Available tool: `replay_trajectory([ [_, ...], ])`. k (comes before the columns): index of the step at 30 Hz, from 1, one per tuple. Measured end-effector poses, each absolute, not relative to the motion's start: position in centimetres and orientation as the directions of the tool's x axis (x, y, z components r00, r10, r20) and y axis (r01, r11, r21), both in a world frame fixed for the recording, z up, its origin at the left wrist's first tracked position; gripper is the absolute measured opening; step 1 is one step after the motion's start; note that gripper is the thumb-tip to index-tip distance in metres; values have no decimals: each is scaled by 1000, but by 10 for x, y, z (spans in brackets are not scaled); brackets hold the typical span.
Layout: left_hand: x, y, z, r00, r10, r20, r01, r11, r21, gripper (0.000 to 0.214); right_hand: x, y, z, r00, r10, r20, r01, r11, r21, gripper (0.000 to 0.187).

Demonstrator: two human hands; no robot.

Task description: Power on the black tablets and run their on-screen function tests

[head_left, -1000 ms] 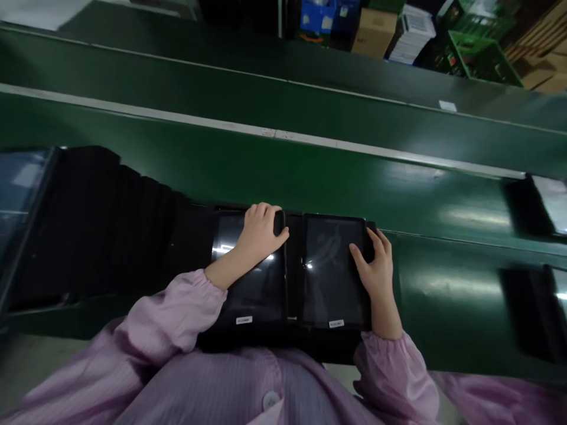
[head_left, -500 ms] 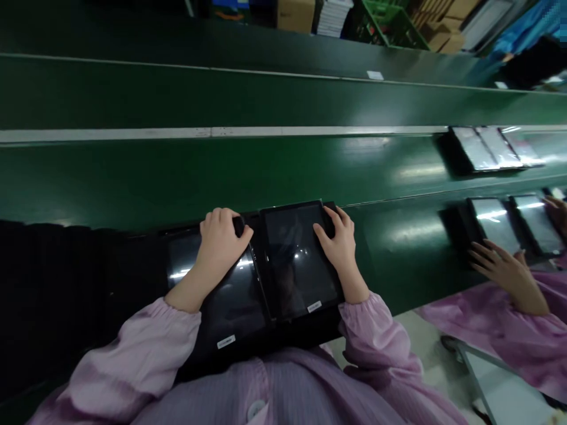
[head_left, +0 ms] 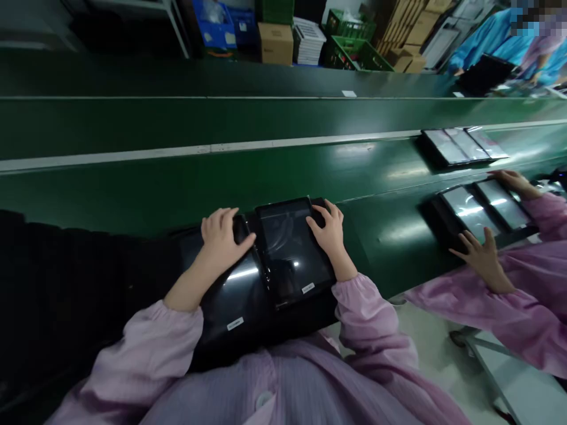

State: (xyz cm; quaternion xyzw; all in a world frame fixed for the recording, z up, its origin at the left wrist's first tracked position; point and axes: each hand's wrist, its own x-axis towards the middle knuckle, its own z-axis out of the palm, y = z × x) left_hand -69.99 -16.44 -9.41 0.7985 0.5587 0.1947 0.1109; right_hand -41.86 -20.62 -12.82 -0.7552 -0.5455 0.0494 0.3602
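Two black tablets lie side by side in a black tray (head_left: pixel 266 330) at the near edge of a green conveyor belt (head_left: pixel 177 183). My left hand (head_left: pixel 221 236) rests on the far right corner of the left tablet (head_left: pixel 234 289), fingers curled over its edge. My right hand (head_left: pixel 328 230) grips the far right corner of the right tablet (head_left: pixel 287 248), fingers bent around it. Each tablet carries a small white label at its near edge.
To the right, a co-worker in a lilac sleeve has a hand (head_left: pixel 481 257) on another tray of tablets (head_left: pixel 473 209). A further tray (head_left: pixel 460 144) lies beyond. Boxes and green crates (head_left: pixel 349 41) stand behind the belt. A dark mass fills the left.
The view has swung to the right, bringing the co-worker and more trays into sight. My hands stay on the same tablet corners; the tray looks turned slightly.
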Motion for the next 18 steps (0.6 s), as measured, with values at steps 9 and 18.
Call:
replay_trajectory([
  [9, -796, -306, -137, 561, 819, 123, 801, -574, 168, 114, -421, -251, -133, 455, 792, 408, 750, -94, -655, 41],
  [18, -826, -288, -124, 592, 783, 188, 744, -622, 246, 112, -422, -294, -127, 426, 763, 485, 799, -65, -598, 42],
])
